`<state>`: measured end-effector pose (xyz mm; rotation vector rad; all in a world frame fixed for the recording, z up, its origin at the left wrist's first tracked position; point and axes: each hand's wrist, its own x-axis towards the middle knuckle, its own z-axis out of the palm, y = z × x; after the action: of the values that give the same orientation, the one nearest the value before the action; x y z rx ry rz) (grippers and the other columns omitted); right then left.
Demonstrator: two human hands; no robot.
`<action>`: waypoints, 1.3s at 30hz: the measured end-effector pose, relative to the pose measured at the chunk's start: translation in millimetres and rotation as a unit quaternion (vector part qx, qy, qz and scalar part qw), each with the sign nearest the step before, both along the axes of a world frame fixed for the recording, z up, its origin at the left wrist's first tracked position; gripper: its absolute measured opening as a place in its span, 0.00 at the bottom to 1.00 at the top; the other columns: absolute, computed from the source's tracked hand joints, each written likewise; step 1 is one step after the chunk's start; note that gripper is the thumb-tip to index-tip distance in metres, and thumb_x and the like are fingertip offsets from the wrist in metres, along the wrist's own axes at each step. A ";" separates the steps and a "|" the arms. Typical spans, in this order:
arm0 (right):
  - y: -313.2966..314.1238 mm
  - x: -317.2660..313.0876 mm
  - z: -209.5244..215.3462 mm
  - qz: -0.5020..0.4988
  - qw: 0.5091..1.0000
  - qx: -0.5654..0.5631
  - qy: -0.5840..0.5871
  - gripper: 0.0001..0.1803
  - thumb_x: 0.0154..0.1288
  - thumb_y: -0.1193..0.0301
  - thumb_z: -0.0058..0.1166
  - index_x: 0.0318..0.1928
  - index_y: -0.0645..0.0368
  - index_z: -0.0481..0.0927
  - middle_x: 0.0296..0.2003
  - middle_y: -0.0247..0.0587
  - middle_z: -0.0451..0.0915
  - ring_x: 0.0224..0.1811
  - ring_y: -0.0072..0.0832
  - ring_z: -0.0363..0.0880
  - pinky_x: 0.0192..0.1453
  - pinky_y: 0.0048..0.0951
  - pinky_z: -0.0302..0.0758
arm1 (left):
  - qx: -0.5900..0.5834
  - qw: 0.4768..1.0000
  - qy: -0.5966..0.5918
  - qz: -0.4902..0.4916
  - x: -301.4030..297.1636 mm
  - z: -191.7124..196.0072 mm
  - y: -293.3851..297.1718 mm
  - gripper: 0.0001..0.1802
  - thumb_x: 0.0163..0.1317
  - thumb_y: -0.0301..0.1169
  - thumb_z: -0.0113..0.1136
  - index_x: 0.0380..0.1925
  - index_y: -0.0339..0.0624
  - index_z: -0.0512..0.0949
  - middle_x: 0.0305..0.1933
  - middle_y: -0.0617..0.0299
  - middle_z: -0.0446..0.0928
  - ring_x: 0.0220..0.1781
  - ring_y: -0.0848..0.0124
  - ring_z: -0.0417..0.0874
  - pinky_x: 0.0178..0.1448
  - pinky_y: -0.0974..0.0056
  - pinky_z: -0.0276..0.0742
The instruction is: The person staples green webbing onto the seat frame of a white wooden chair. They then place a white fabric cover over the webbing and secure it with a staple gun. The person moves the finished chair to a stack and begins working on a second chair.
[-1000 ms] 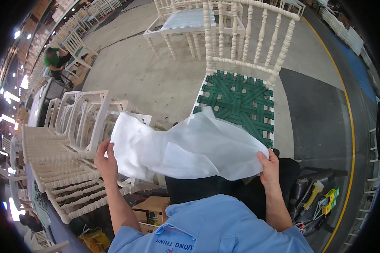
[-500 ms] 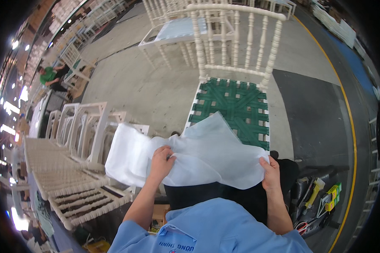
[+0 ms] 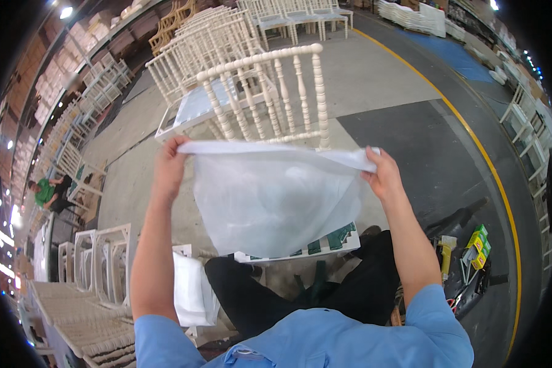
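— What are the fingers doing over there?

— Both sets are pinched on the top edge of a white translucent bag (image 3: 276, 199). The left hand (image 3: 168, 165) grips its left corner, the right hand (image 3: 383, 175) the right corner, and the bag hangs stretched out flat between them, held up in front of the person's chest.

— How does the bag look?

— Thin, milky, a bit crumpled, with the top edge folded into a tight band. It narrows toward a rounded bottom, and you can dimly see through it.

— What's behind it?

— A cream-white chair (image 3: 270, 98) with turned spindles in its back stands just past the bag; its green woven seat (image 3: 325, 240) peeks out under the bag's lower edge.

— And the room?

— A workshop with a grey concrete floor (image 3: 374, 73) and a yellow line (image 3: 472, 147) curving along the right. Rows of more white chairs (image 3: 196, 37) stand far off, stacked frames (image 3: 92, 257) sit near on the left, and a person in a green shirt (image 3: 46, 191) crouches far left. Some tools (image 3: 472, 254) lie on the floor at the near right.
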<state>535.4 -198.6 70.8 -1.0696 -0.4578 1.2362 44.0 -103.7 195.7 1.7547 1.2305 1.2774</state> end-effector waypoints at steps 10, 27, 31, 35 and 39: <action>7.1 21.7 58.1 -0.013 0.994 0.107 -0.021 0.14 0.79 0.65 0.62 0.55 0.61 0.81 0.47 0.40 0.87 0.45 0.30 0.89 0.47 0.37 0.87 | -0.035 0.994 -0.004 -0.100 -22.6 25.2 -19.4 0.05 0.73 0.24 0.60 0.46 0.43 0.79 0.45 0.72 0.80 0.52 0.79 0.77 0.61 0.70 0.69; -56.9 -41.0 -179.3 -0.015 0.962 -0.237 -0.135 0.11 0.70 0.67 0.69 0.44 0.61 0.84 0.33 0.38 0.85 0.28 0.29 0.83 0.24 0.33 0.77 | -0.088 0.955 0.283 -0.025 -53.4 -177.1 -74.0 0.11 0.66 0.19 0.63 0.47 0.40 0.81 0.70 0.49 0.83 0.59 0.55 0.87 0.60 0.57 0.83; -50.7 -43.8 -200.5 0.009 0.946 -0.267 -0.182 0.11 0.70 0.67 0.69 0.41 0.59 0.82 0.30 0.39 0.82 0.23 0.29 0.78 0.21 0.33 0.71 | 0.036 0.922 0.382 -0.047 -60.2 -214.2 -113.7 0.10 0.66 0.22 0.66 0.46 0.40 0.82 0.69 0.49 0.82 0.60 0.48 0.87 0.60 0.48 0.82; -51.1 -45.5 -204.6 0.022 0.945 -0.262 -0.192 0.11 0.68 0.67 0.70 0.38 0.59 0.80 0.28 0.38 0.81 0.22 0.28 0.78 0.20 0.32 0.71 | -0.077 0.894 0.437 -0.058 -57.1 -236.2 -137.9 0.11 0.65 0.27 0.68 0.47 0.42 0.84 0.67 0.48 0.82 0.64 0.47 0.85 0.66 0.42 0.79; -58.3 -41.3 -202.6 0.042 0.931 -0.259 -0.253 0.13 0.65 0.68 0.73 0.41 0.62 0.81 0.30 0.40 0.83 0.25 0.29 0.82 0.21 0.33 0.76 | -0.131 0.828 0.536 -0.097 -51.7 -246.6 -140.0 0.14 0.66 0.31 0.67 0.51 0.44 0.86 0.66 0.47 0.83 0.66 0.45 0.84 0.70 0.38 0.75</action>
<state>494.0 -256.9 -131.8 -1.8595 -0.5870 1.1779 -7.7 -243.7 -50.9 2.3495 1.6018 -0.1355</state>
